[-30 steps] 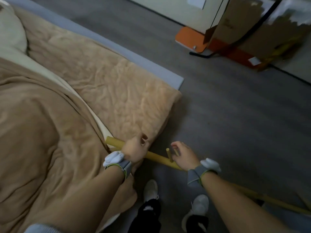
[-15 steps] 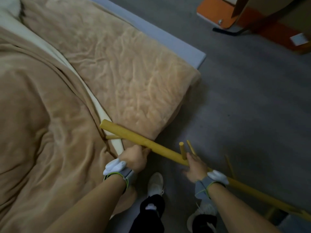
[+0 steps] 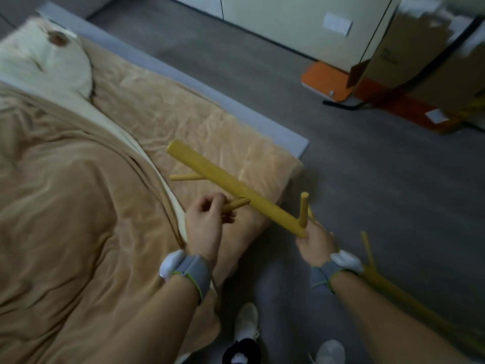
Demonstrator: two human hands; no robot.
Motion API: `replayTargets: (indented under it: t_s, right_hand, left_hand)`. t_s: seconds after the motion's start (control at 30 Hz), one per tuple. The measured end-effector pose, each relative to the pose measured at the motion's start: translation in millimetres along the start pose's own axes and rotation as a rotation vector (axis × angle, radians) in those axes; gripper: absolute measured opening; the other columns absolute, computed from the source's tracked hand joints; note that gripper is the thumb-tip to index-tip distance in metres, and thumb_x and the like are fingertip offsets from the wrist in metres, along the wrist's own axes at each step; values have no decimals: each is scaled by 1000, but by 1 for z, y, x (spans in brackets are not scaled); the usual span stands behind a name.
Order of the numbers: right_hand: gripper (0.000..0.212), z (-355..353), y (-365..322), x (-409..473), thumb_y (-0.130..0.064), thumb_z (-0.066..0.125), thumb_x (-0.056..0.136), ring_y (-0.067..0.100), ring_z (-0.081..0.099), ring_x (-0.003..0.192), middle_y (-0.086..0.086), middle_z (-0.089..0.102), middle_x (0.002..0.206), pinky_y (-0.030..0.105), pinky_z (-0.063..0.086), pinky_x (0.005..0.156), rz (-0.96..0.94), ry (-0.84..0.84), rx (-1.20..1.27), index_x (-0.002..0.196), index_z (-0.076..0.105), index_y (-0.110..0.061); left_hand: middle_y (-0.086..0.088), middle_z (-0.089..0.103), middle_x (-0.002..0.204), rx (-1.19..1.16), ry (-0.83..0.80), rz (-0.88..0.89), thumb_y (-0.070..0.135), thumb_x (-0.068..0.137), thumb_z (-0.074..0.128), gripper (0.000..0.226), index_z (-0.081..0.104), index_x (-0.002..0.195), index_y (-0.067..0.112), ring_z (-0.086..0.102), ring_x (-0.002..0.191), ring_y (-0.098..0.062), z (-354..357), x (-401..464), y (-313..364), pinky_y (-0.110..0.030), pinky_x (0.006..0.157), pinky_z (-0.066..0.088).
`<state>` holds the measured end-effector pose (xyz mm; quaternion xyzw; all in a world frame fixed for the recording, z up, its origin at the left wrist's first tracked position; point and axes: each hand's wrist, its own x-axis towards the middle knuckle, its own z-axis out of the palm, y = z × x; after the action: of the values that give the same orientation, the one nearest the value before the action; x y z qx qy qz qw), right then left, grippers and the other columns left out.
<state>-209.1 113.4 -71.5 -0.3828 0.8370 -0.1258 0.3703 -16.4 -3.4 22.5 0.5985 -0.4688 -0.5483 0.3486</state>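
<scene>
A long yellow wooden pole point(image 3: 231, 185) with short pegs sticking out of it slants from above the bed down past my right side. My left hand point(image 3: 207, 219) pinches one side peg point(image 3: 237, 204) near the pole's middle. My right hand point(image 3: 315, 241) grips the pole just below an upright peg point(image 3: 304, 210). Another peg point(image 3: 185, 177) juts left near the top end. The pole's lower part point(image 3: 409, 298) runs on behind my right forearm, partly hidden.
A tan blanket point(image 3: 78, 206) covers the bed on the left, with a cream pillow point(image 3: 44, 64) at its head and a grey bed edge point(image 3: 275, 127). Cardboard boxes point(image 3: 409, 48) and an orange base point(image 3: 325, 80) stand at the far right. My white shoes point(image 3: 245, 321) stand on grey floor.
The pole's top end has risen off the blanket and now hangs above the bed. My left hand moved from the shaft to a side peg. My right hand now grips the shaft.
</scene>
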Motion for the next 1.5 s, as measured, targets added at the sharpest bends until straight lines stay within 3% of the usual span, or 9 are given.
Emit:
replayTargets:
  t_s: [0.23,0.4,0.6,0.7,0.93,1.03,1.17,1.33,1.5]
  right_hand:
    - [35,-60,-37,-36,-11,61,82,45,59,111,19,61,132,44,51,88,-91,28,16,116,62,-8]
    - [26,-96,-57,-70,-15,55,84,45,55,116,17,58,131,47,47,95,-169,90,-5,109,60,-8]
    - [53,-144,-25,-107,-10,74,72,29,51,109,5,51,120,29,34,82,-216,367,141,118,49,-19]
    - [31,-160,-6,-123,-17,72,79,33,63,89,5,63,93,36,45,70,-31,284,194,99,50,-24]
    - [37,-207,-32,-137,-6,58,80,38,60,108,13,71,96,41,47,94,-89,241,208,113,61,-23]
    - [33,-227,-53,-149,3,53,78,35,61,95,12,67,83,46,42,99,-147,298,235,95,61,-24]
    - [21,-255,-84,-162,1,54,81,28,59,84,8,63,83,40,40,93,-241,348,238,91,61,-17]
    - [22,-295,-96,-182,-8,64,73,33,59,74,11,59,77,40,49,69,-210,469,446,77,51,-26]
    - [22,-345,-102,-208,-19,69,76,14,58,60,-3,53,61,31,45,57,-308,613,534,73,50,-28]
  left_hand:
    - [-6,72,105,-405,-143,-289,32,90,69,28,64,110,13,70,106,-26,57,-42,25,-44,85,60]
    - [-3,55,50,-737,-105,-421,20,89,67,21,56,74,12,57,47,-17,95,-55,88,-30,56,55]
    - [2,43,41,-695,-136,-290,9,90,55,26,45,66,14,46,38,-12,116,-82,158,-30,55,46]
    - [3,44,43,-656,-189,-208,11,90,55,25,45,67,15,47,40,-12,121,-96,190,-29,53,48]
    - [0,67,74,-416,-345,192,20,84,69,8,63,85,15,65,75,-21,112,-131,242,-40,77,54]
    - [1,66,113,-211,-456,200,43,78,75,49,57,118,22,66,103,-18,101,-152,228,-33,88,55]
    - [5,63,117,-52,-522,176,80,63,64,73,53,118,33,62,107,-11,106,-164,211,-34,91,52]
    - [-8,67,110,-99,-543,171,21,97,56,12,62,106,26,65,107,-24,132,-178,194,-28,84,52]
    - [14,63,109,33,-768,423,5,90,64,39,50,114,33,64,102,8,173,-215,216,-13,82,51]
